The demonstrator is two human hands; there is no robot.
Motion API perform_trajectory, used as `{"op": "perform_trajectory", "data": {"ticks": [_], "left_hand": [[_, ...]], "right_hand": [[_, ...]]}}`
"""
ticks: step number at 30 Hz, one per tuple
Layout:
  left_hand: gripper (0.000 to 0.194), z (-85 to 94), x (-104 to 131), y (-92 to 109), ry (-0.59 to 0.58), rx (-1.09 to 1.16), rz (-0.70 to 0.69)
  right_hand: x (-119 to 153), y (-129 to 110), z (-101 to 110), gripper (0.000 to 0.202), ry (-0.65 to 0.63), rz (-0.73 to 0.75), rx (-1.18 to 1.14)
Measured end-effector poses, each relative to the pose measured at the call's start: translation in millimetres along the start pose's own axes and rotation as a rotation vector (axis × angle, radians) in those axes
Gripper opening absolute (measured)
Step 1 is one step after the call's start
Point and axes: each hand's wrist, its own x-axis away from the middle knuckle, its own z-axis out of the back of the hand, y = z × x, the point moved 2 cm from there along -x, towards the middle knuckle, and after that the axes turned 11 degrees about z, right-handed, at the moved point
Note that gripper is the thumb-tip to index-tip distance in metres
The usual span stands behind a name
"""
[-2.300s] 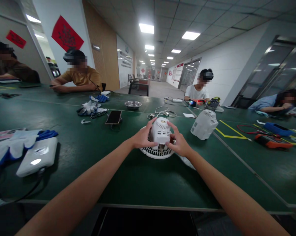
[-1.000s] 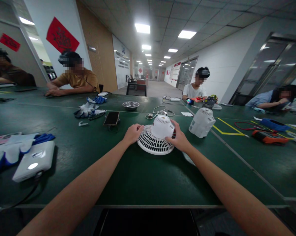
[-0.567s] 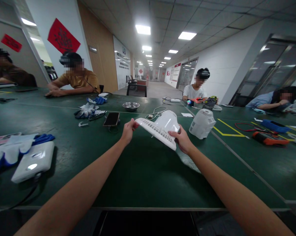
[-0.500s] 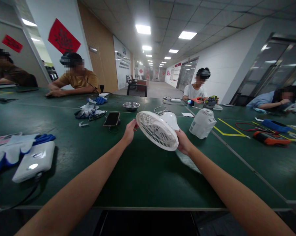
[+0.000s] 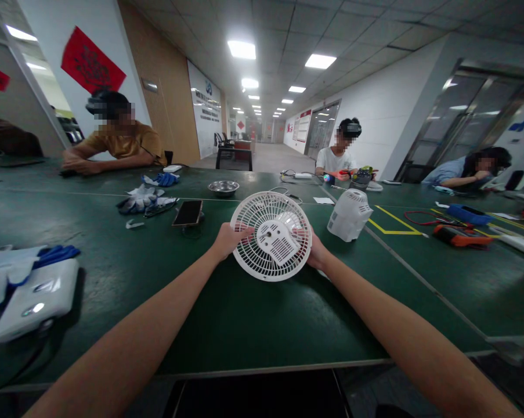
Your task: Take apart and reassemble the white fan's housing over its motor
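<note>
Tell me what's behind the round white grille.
Behind the white grille, a pale cable shows past its upper edge, a whitish shape shows through its slats, and the right hand is partly tucked behind. The shape's outline and anything else there are covered.

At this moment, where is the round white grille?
In the head view, the round white grille is near the middle, held between the left hand and the right hand, to the left of the white plastic housing.

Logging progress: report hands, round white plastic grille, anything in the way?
Left hand and right hand gripping round white plastic grille. Slotted hub facing us. White vented plastic housing stands right, not blocking.
</note>
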Motion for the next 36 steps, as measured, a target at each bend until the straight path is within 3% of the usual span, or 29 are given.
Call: {"op": "perform_trajectory", "data": {"ticks": [2,6,9,13,16,17,19,22,25,32,36], "left_hand": [[0.031,-0.3,0,0,0.007,-0.023,0.029],[0.029,1.6,1,-2,-0.008,0.013,0.089],[0.027,4.6,2,-1,-0.003,0.013,0.123],[0.028,6.7,1,0,-0.009,0.035,0.167],[0.028,7.3,0,-2,-0.021,0.047,0.170],[0.029,7.5,0,-3,-0.027,0.050,0.169],[0.030,7.7,-1,-5,-0.041,0.058,0.172],[0.030,8.6,-3,-7,-0.034,0.072,0.184],[0.028,9.3,-5,-9,-0.038,0.072,0.187],[0.025,8.6,-6,-11,-0.030,0.073,0.162],[0.027,8.0,-6,-11,-0.045,0.076,0.152]], "right_hand": [[-8,-6,28,0.073,0.181,0.141,0.322],[-17,-24,81,0.077,0.306,0.355,1.162],[-20,-31,103,0.064,0.375,0.382,1.381],[-21,-50,110,0.050,0.453,0.549,1.424],[-14,-70,123,0.061,0.733,0.774,1.454],[-11,-74,132,0.069,0.842,0.780,1.439],[-9,-74,152,0.087,0.954,0.637,1.337],[-13,-59,177,0.099,0.831,0.305,1.101],[-16,-46,186,0.091,0.758,0.183,1.028],[-19,-54,178,0.081,0.954,0.246,1.077],[-22,-71,157,0.083,0.975,0.443,1.108]]}}
